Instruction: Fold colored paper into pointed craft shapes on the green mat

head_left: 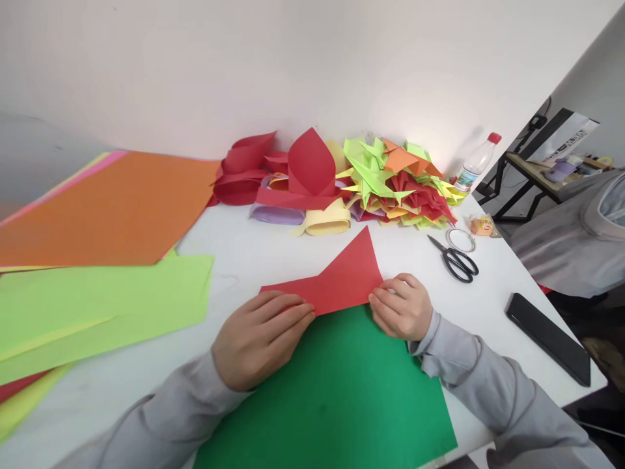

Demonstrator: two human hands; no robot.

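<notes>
A folded red paper [342, 277] lies on the white table [273, 251], partly over a green sheet [336, 391]. My left hand [258, 335] lies flat on the red paper's left lower edge, fingers stretched out and pressing down. At the paper's right lower corner, my right hand [401, 306] has its fingers curled and pinches the red edge. Both sleeves are grey.
Orange [107, 208] and lime [97, 299] sheets lie stacked at the left. A pile of folded paper shapes [342, 182] sits at the back by the wall. Black scissors [456, 260], a tape roll [459, 239], a plastic bottle [476, 163] and a black phone [547, 337] are at the right.
</notes>
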